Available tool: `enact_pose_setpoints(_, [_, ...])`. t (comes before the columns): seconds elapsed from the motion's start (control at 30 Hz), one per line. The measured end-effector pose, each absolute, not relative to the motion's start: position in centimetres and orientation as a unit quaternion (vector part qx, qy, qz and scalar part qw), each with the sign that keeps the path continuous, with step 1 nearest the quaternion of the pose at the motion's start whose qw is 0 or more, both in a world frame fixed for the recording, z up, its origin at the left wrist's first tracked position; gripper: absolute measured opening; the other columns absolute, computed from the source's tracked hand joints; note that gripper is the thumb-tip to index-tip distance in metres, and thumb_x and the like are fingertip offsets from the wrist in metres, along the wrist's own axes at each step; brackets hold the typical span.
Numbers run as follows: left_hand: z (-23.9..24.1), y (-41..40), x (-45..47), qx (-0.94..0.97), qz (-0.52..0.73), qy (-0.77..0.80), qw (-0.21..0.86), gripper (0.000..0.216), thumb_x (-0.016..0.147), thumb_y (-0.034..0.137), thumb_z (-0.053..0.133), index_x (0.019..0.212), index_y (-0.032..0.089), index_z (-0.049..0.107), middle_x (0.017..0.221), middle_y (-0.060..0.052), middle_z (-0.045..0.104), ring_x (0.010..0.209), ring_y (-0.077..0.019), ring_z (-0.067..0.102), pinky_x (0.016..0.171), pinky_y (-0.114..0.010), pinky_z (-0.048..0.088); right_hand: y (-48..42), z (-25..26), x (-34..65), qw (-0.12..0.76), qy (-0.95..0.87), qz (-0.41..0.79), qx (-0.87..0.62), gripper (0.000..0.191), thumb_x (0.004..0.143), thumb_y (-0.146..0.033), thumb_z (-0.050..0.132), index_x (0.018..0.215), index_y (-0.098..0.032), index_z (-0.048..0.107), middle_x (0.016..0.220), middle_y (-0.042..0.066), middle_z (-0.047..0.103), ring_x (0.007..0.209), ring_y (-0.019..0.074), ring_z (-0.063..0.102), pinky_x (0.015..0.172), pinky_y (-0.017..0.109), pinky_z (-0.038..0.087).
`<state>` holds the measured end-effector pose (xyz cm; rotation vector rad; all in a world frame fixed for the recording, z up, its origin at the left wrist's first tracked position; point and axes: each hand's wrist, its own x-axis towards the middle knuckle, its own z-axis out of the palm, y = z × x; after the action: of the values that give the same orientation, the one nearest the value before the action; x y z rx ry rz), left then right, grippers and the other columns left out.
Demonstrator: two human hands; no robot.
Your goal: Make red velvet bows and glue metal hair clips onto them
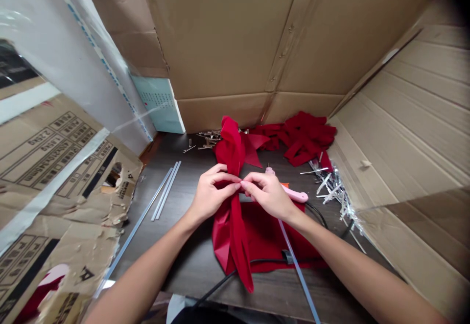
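Note:
A strip of red velvet-like ribbon [235, 155], gathered narrow at its middle, stands upright above the table with a loop at the top and tails hanging down. My left hand [213, 192] is closed around the gathered middle, thumb and fingertips pinching it. From the other side, my right hand [268, 192] pinches at the same spot, and the two thumbs nearly touch. Whatever lies between the fingertips is hidden. A pink hot glue gun [296, 195] lies partly behind my right hand, with a long glue stick [297, 270] running toward me. Under the hands lies flat red cloth [268, 233].
Clear glue sticks [165, 192] lie at the left. Metal clips [209, 139] and a heap of red ribbon pieces [308, 135] sit at the back. Silvery strips [336, 192] are scattered at right. Cardboard walls [235, 35] enclose the table; a black cable [220, 282] crosses the front.

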<state>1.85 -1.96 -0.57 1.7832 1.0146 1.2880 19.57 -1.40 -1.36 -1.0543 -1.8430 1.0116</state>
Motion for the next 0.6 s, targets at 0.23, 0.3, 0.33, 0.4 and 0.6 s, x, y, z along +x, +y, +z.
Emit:
enact_pose_setpoints(0.23, [-0.77,-1.63,1.61,0.707,0.476,0.393,0.345,0.009,0.080,0.023,0.067,0.077,0.017,0.072,0.086,-0.004,0.060,0.081,-0.0157,0.059,0.075,-0.027,0.045,-1.31,-1.26,19.73,0.366,-0.734,0.394,-0.414,0.026,0.088,-0.032,0.053,0.068,-0.017,0.059,0.059,0.001,0.059,0.052,0.0120,0.050,0.049,0.024,0.040])
enact_pose_setpoints(0.3, [-0.86,-1.63,1.61,0.721,0.465,0.392,0.331,0.011,0.082,0.024,0.064,0.077,0.016,0.069,0.086,-0.004,0.059,0.081,-0.0161,0.058,0.076,-0.028,0.044,-1.35,-1.27,19.69,0.360,-0.738,0.390,-0.417,0.026,0.088,-0.031,0.052,0.067,-0.017,0.059,0.059,0.001,0.059,0.052,0.0121,0.051,0.050,0.024,0.041])
enact_pose_setpoints(0.33, [-0.91,-1.64,1.62,0.728,0.461,0.391,0.323,0.012,0.084,0.024,0.063,0.077,0.016,0.068,0.086,-0.004,0.059,0.081,-0.0162,0.058,0.077,-0.028,0.044,-1.38,-1.28,19.65,0.357,-0.739,0.388,-0.418,0.026,0.088,-0.030,0.052,0.067,-0.017,0.059,0.059,0.001,0.060,0.052,0.0121,0.051,0.051,0.024,0.041])
enact_pose_setpoints(0.4, [-1.03,-1.66,1.63,0.742,0.453,0.390,0.304,0.012,0.086,0.022,0.059,0.077,0.016,0.065,0.085,-0.004,0.058,0.081,-0.0163,0.056,0.077,-0.029,0.043,-1.43,-1.31,19.57,0.355,-0.740,0.386,-0.421,0.025,0.088,-0.029,0.052,0.067,-0.018,0.059,0.059,0.001,0.060,0.053,0.0124,0.052,0.051,0.024,0.041])
enact_pose_setpoints(0.6, [-1.27,-1.82,1.80,0.762,0.431,0.396,0.278,0.012,0.089,0.021,0.051,0.080,0.017,0.058,0.083,-0.004,0.056,0.078,-0.0167,0.054,0.073,-0.030,0.041,-1.29,-1.45,19.54,0.353,-0.740,0.386,-0.422,0.025,0.088,-0.029,0.052,0.066,-0.018,0.058,0.059,0.001,0.060,0.052,0.0127,0.052,0.051,0.024,0.041])
